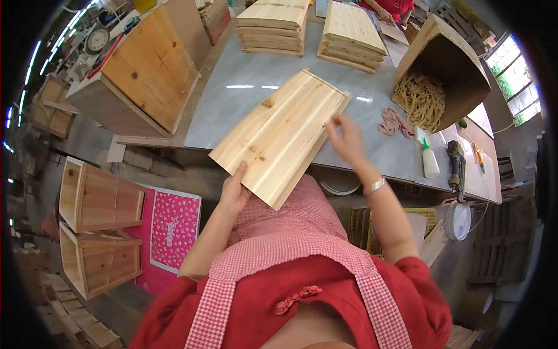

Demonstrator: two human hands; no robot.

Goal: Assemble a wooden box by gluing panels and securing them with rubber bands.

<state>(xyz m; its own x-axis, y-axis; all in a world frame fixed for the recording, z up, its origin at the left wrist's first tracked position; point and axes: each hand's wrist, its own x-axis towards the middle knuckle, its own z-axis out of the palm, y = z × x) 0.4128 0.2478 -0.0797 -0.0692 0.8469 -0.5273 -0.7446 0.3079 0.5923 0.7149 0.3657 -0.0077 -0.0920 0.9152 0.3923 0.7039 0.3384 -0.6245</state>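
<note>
Pine panel [273, 136] up on the slant, left hand [235, 192] gripping it!

Here it is, mid-view, its near end jutting past the grey-topped workbench [224, 96] towards the lap; taking the panel as the clock's centre, the left hand pinches the near end at 7 o'clock, thumb on top, while the right hand [349, 142], fingers curled and blurred, is by the long edge at 3, and whether it touches I can't tell. The cross strip [328, 83] lies at the far end, around 1. Good handling, I'd say, wants a firm left pinch against twisting, light right fingertips along that edge for splinters, and the far corners well clear of the board stack [272, 29] at 12.
</note>
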